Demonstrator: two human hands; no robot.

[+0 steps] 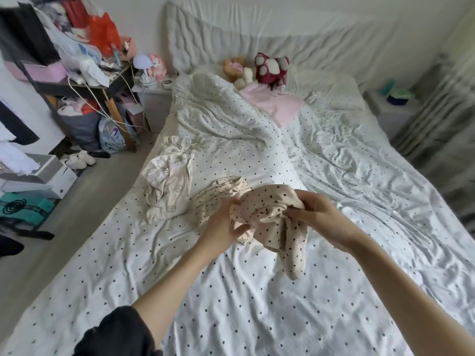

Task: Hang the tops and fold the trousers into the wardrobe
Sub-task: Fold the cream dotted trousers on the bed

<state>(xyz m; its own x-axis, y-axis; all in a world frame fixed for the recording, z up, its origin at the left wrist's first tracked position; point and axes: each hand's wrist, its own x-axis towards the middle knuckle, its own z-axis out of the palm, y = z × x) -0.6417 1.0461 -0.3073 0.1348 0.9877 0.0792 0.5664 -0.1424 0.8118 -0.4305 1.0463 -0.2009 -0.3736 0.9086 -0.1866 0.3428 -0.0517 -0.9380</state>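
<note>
Dark fabric of a pushed-up sleeve (115,332) is seen at the bottom edge, on the left arm. Both bare forearms are stretched out over a bed (231,304) covered by a white sheet with small dark dots. A pale pink garment (272,222) with dark dots is held bunched above the sheet, between the two hands. It is gripped on its left side by the left hand (222,227), thumb curled over the cloth, and pinched at its right edge by the curled fingers of the right hand (316,214). One limp end of it is left hanging down towards the sheet. Just behind it, a second pink dotted piece (216,199) is laid flat, and a cream printed garment (167,178) is crumpled to its left. Farther back, a rumpled duvet (231,129) and soft toys (257,68) are seen by the headboard.
</note>
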